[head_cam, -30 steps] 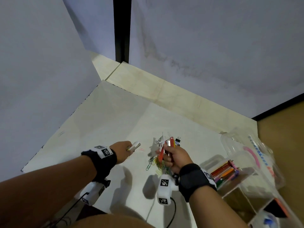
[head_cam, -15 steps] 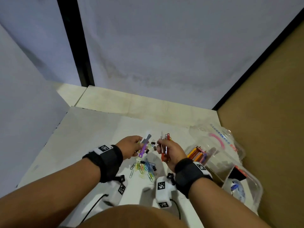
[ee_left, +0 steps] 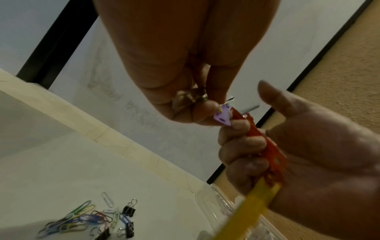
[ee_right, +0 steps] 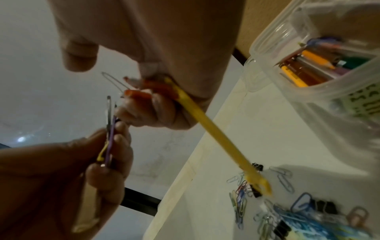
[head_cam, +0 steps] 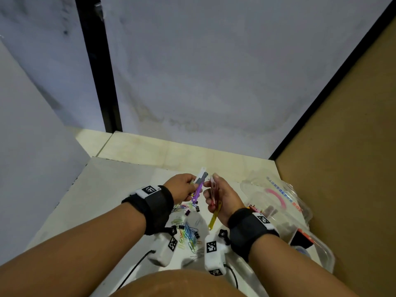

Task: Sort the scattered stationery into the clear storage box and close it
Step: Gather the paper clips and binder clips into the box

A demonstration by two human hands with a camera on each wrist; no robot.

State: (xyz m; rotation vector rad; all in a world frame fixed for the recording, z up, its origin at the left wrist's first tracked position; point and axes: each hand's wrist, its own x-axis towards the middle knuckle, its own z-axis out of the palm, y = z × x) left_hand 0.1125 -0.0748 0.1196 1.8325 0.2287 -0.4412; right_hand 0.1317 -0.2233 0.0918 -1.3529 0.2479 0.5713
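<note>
My left hand (head_cam: 188, 186) pinches a thin bundle: a purple plastic strip (head_cam: 198, 192) with a grey and a white piece. In the left wrist view the purple strip's tip (ee_left: 223, 117) touches the fingers of my right hand (head_cam: 216, 195). That hand grips a red strip (ee_left: 265, 146) and a yellow strip (head_cam: 215, 217) that hangs down. Both hands are raised above a pile of coloured paper clips (head_cam: 188, 234) and black binder clips (ee_left: 129, 211). The clear storage box (ee_right: 292, 91) stands open to the right, with pencils (ee_right: 304, 65) in it.
The white sheet (head_cam: 120, 189) lies on a pale tiled floor, with a brown board (head_cam: 342, 168) along the right side and grey walls behind and to the left. A clear lid (head_cam: 278, 196) with pink print lies behind the box.
My left hand has lifted off the sheet and moved right until it meets my right hand. It now holds a purple strip. The head view has swung to the right.
</note>
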